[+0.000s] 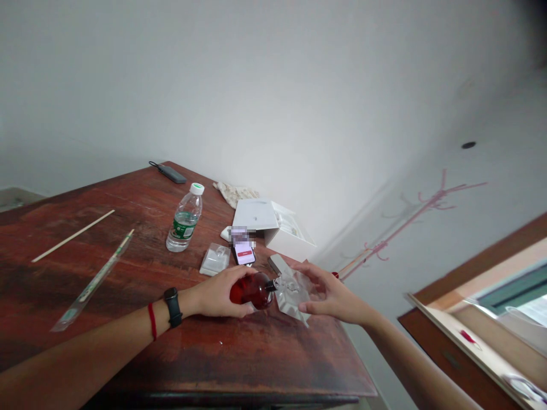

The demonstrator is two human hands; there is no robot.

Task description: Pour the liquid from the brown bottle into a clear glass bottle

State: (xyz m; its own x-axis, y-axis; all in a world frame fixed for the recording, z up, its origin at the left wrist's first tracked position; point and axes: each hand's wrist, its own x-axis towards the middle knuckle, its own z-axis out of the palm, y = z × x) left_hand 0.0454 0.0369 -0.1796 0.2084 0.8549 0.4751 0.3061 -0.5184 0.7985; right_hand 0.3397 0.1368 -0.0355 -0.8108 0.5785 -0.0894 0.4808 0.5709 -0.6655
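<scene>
**Bottle:** a rounded dark red bottle with a glossy, translucent body is seen, its narrow black neck turned sideways.
**Bottle position:** it is held above the counter, just beside the clear plastic wrapping, with the black neck directed toward the wrapping.
**Left hand:** the left hand is clenched around the bottle's body, with the fingers wrapped under and over it.
**Right hand:** the right hand is kept open and cupped, and its fingers are curved around the far side of the wrapping. No firm grip can be made out.
**Wrapping:** the crinkled, transparent sheet is bunched at the bottle's neck, and its lower corner hangs near the counter.
**Left wrist:** a black wristwatch is worn there, and a red string is tied just behind it.
**Counter:** dark reddish-brown wood is seen, worn in patches.
**Farther back:** a water bottle, a smartphone with a lit screen, a clear plastic tray and an open white box are placed on the counter.
</scene>
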